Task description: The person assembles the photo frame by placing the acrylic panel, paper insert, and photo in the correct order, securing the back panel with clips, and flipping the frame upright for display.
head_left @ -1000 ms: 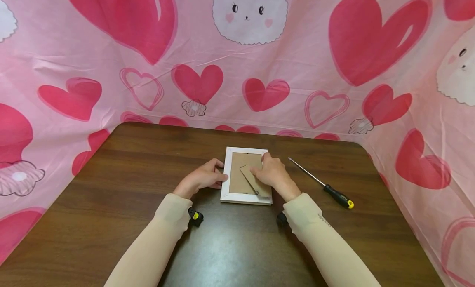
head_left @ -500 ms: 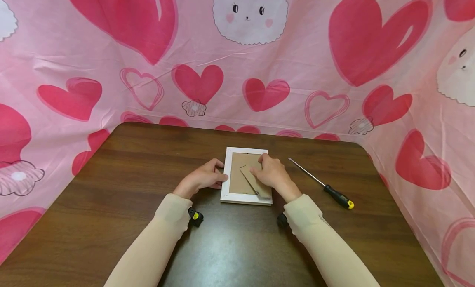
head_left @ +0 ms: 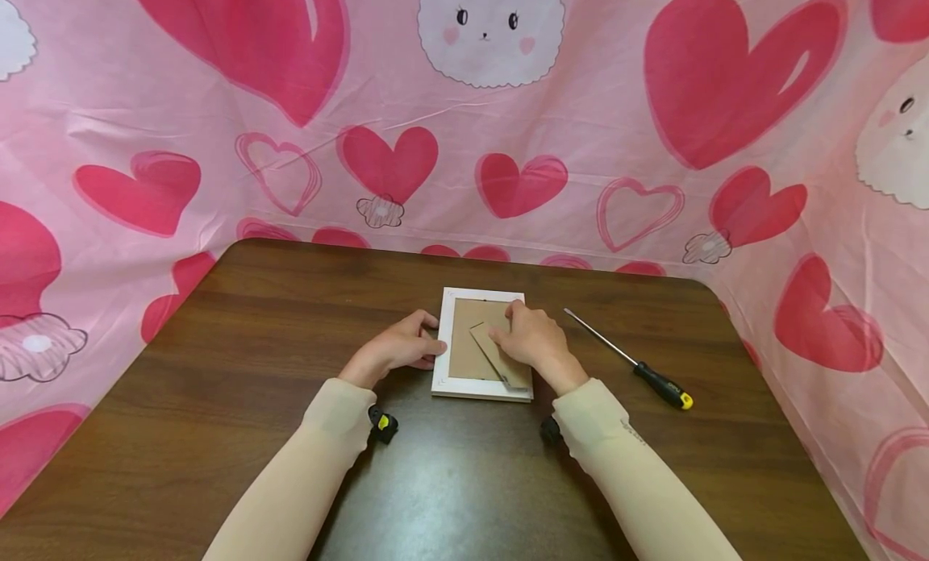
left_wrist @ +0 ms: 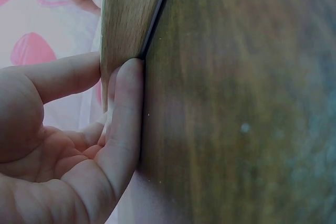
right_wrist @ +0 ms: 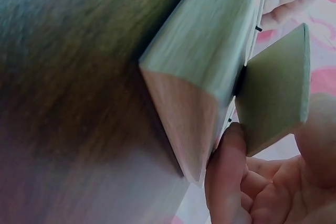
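- Head view: a rectangular picture frame of white-faced pale wood point(head_left: 472, 386) is lying back-up, near the middle of the table.
- Brown backing board point(head_left: 464, 359) is filling its opening; a narrow brown stand leg point(head_left: 508, 363) is slanting up from it, and the right wrist view is showing small black metal clips point(right_wrist: 258, 29) along the back.
- The left hand point(head_left: 392, 347) is pinching the frame's left side, thumb on the white face, fingers against the wooden edge.
- The right hand point(head_left: 537, 339) is bending, partly closed, around the stand leg, its thumb touching the leg; whether it is gripping, I cannot tell.
- A long screwdriver with black-and-yellow handle point(head_left: 649, 378) is lying to the right, apart from the frame.
- Dark brown wood-grain table point(head_left: 327, 287) is supporting everything.
- Pink heart-printed cloth point(head_left: 450, 110) is hanging around it.
- Cream sleeves point(head_left: 276, 480) are covering both forearms.
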`<act>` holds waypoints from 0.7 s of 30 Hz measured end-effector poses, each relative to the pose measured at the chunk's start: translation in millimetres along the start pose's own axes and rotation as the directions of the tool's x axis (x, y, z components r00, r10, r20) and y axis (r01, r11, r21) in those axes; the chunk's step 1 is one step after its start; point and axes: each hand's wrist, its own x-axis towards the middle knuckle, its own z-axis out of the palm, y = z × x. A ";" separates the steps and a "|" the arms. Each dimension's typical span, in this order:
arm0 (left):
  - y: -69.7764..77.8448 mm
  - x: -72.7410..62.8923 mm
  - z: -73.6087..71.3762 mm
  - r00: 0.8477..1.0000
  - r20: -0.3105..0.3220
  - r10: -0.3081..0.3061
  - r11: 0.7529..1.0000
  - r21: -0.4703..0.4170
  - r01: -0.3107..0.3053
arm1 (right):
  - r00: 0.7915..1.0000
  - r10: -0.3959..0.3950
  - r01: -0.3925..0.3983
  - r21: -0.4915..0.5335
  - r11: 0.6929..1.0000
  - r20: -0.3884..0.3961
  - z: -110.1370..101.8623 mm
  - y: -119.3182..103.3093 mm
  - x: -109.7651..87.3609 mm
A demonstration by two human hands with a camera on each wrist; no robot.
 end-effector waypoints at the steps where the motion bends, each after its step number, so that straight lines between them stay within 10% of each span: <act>1: 0.0 -0.1 0.1 1.000 -0.001 0.000 1.000 0.001 0.000 | 1.000 -0.001 0.001 0.000 1.000 0.003 0.2 0.1 0.3; 21: 5.2 -1.2 5.5 0.998 -0.055 0.017 0.995 0.096 -0.011 | 0.997 -0.039 0.031 0.123 0.992 0.061 1.0 8.0 4.7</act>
